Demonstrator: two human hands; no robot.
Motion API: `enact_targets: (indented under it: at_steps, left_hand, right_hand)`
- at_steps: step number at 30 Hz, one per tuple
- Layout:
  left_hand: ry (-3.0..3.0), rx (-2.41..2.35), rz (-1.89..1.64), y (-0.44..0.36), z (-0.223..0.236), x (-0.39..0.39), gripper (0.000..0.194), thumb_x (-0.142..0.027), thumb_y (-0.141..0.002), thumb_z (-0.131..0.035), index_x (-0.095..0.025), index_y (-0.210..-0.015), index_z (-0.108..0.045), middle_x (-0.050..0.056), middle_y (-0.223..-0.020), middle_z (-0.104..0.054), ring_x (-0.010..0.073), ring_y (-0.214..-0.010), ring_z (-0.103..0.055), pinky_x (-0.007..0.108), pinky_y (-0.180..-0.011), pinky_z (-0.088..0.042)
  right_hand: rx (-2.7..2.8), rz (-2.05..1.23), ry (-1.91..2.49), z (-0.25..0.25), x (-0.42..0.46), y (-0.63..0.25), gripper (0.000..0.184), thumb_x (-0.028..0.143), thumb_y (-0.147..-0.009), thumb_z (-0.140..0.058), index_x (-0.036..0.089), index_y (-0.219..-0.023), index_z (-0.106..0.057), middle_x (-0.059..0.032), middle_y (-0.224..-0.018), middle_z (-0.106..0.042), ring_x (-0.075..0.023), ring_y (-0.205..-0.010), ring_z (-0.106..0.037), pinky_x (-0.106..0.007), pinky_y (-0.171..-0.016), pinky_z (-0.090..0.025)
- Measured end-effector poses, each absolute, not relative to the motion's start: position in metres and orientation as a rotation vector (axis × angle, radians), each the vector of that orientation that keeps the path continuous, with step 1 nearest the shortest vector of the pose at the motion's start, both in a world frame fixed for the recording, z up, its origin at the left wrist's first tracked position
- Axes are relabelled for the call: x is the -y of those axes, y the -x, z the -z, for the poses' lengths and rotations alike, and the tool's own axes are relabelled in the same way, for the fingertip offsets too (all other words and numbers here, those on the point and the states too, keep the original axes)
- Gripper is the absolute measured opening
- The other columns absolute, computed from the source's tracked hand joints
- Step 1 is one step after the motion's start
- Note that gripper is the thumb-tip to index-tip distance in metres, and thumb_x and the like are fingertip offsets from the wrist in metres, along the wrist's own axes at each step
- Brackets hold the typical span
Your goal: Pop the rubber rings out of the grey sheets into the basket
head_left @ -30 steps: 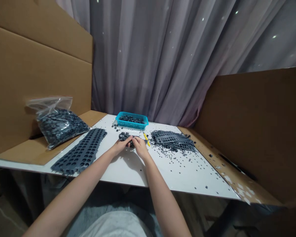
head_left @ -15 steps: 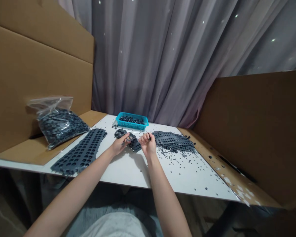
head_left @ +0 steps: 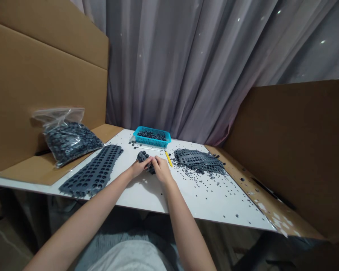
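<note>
My left hand [head_left: 138,168] is closed around a bent dark grey rubber sheet [head_left: 142,156] with round knobs, held above the white table. My right hand [head_left: 161,170] meets it there, fingers pinched on the same sheet beside the left thumb. What lies under the fingertips is hidden. Behind the hands stands a turquoise basket [head_left: 151,143] holding small dark rubber pieces. A yellow pen-like tool [head_left: 168,159] lies just right of my right hand.
On the left lie a perforated rubber sheet [head_left: 94,172] and a zip bag [head_left: 73,141] of dark rings. To the right are stacked punched sheets [head_left: 199,160] amid scattered small discs. Cardboard walls [head_left: 51,67] flank the white table [head_left: 183,203]; a curtain [head_left: 169,75] hangs behind.
My right hand has moved left and down from a raised, closed pose to the sheet in my left hand. The yellow tool, hidden before, now shows.
</note>
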State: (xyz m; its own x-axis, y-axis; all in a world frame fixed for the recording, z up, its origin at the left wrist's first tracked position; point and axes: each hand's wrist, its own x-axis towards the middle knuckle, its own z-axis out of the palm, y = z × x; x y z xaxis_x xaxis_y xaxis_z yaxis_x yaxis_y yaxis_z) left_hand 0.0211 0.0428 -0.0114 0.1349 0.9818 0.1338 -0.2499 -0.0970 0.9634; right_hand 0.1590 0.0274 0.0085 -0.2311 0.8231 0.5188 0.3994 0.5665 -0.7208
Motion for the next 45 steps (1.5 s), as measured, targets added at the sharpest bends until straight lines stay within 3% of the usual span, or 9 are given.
enact_targets:
  at_steps: [3, 7, 14, 18, 21, 26, 33, 38, 45]
  left_hand:
    - [-1.191, -0.891, -1.305, -0.019, 0.012, -0.044, 0.034, -0.041, -0.064, -0.073, -0.018, -0.048, -0.054, -0.002, -0.043, -0.047, 0.0111, -0.043, -0.041, 0.024, -0.045, -0.029]
    - [-1.182, -0.898, -1.331, -0.019, 0.009, -0.046, 0.037, -0.035, -0.062, -0.075, -0.018, -0.041, -0.051, -0.003, -0.038, -0.045, 0.0105, -0.041, -0.039, 0.025, -0.046, -0.03]
    - [-0.968, -0.747, -1.372, -0.029, -0.004, -0.043, 0.014, -0.026, -0.066, -0.073, -0.015, -0.07, -0.065, 0.002, -0.064, -0.065, 0.0155, -0.063, -0.06, 0.026, -0.064, -0.046]
    - [-0.819, -0.634, -1.408, -0.024, -0.012, -0.042, 0.029, -0.028, -0.078, -0.061, -0.017, -0.053, -0.053, -0.002, -0.049, -0.054, 0.013, -0.064, -0.06, 0.025, -0.07, -0.049]
    - [-0.729, -0.62, -1.429, -0.021, -0.012, -0.044, 0.028, -0.023, -0.081, -0.057, -0.016, -0.054, -0.053, -0.002, -0.051, -0.055, 0.0099, -0.061, -0.06, 0.021, -0.069, -0.049]
    - [-0.679, -0.637, -1.41, -0.02, -0.007, -0.048, 0.014, -0.019, -0.076, -0.062, -0.013, -0.064, -0.06, 0.0, -0.063, -0.065, 0.0108, -0.064, -0.062, 0.022, -0.069, -0.048]
    - [-0.635, -0.734, -1.424, -0.019, -0.007, -0.05, 0.016, -0.015, -0.074, -0.061, -0.013, -0.059, -0.059, -0.001, -0.057, -0.063, 0.0092, -0.055, -0.06, 0.02, -0.061, -0.048]
    - [-0.585, -0.828, -1.443, -0.019, -0.01, -0.05, 0.022, -0.013, -0.077, -0.057, -0.014, -0.055, -0.054, -0.003, -0.05, -0.056, 0.0078, -0.047, -0.056, 0.018, -0.05, -0.046]
    - [-0.604, -0.875, -1.414, -0.019, -0.014, -0.047, 0.023, -0.015, -0.077, -0.056, -0.014, -0.055, -0.052, -0.002, -0.049, -0.055, 0.0076, -0.045, -0.054, 0.018, -0.047, -0.045]
  right_hand:
    - [1.678, -0.848, 0.935, -0.004, -0.033, -0.156, 0.031, 0.04, -0.079, -0.053, 0.018, -0.058, -0.049, 0.0043, -0.053, -0.044, -0.0114, -0.055, -0.039, -0.024, -0.053, -0.028]
    - [1.508, -1.049, 0.867, 0.002, -0.041, -0.148, 0.035, 0.044, -0.078, -0.05, 0.019, -0.055, -0.043, 0.0059, -0.048, -0.036, -0.0095, -0.048, -0.032, -0.022, -0.047, -0.026]
    - [1.253, -1.253, 0.728, 0.0, -0.041, -0.139, 0.035, 0.045, -0.079, -0.047, 0.023, -0.059, -0.029, 0.0097, -0.048, -0.019, -0.0083, -0.041, -0.019, -0.023, -0.044, -0.029]
    - [1.105, -1.29, 0.579, -0.009, -0.041, -0.149, 0.036, 0.038, -0.087, -0.035, 0.023, -0.06, -0.019, 0.0085, -0.051, -0.014, -0.0098, -0.042, -0.016, -0.023, -0.046, -0.032]
    - [0.924, -1.38, 0.431, -0.014, -0.042, -0.156, 0.033, 0.03, -0.09, -0.031, 0.022, -0.059, -0.022, 0.0079, -0.051, -0.015, -0.0101, -0.042, -0.015, -0.021, -0.045, -0.031]
    - [0.742, -1.46, 0.501, -0.016, -0.045, -0.16, 0.029, 0.032, -0.09, -0.034, 0.021, -0.063, -0.035, 0.0077, -0.052, -0.024, -0.0081, -0.04, -0.023, -0.019, -0.044, -0.033]
    - [0.476, -1.593, 0.675, 0.004, -0.064, -0.174, 0.024, 0.024, -0.085, -0.042, 0.02, -0.062, -0.039, 0.0058, -0.049, -0.039, -0.0067, -0.038, -0.038, -0.019, -0.041, -0.04]
    - [0.393, -1.632, 0.744, 0.02, -0.076, -0.182, 0.018, 0.016, -0.08, -0.049, 0.019, -0.063, -0.042, -0.0006, -0.059, -0.054, -0.0112, -0.052, -0.058, -0.022, -0.046, -0.05]
    - [0.357, -1.592, 0.66, 0.022, -0.081, -0.191, 0.018, 0.003, -0.072, -0.044, 0.02, -0.069, -0.049, 0.0, -0.063, -0.055, -0.012, -0.058, -0.06, -0.024, -0.049, -0.054]
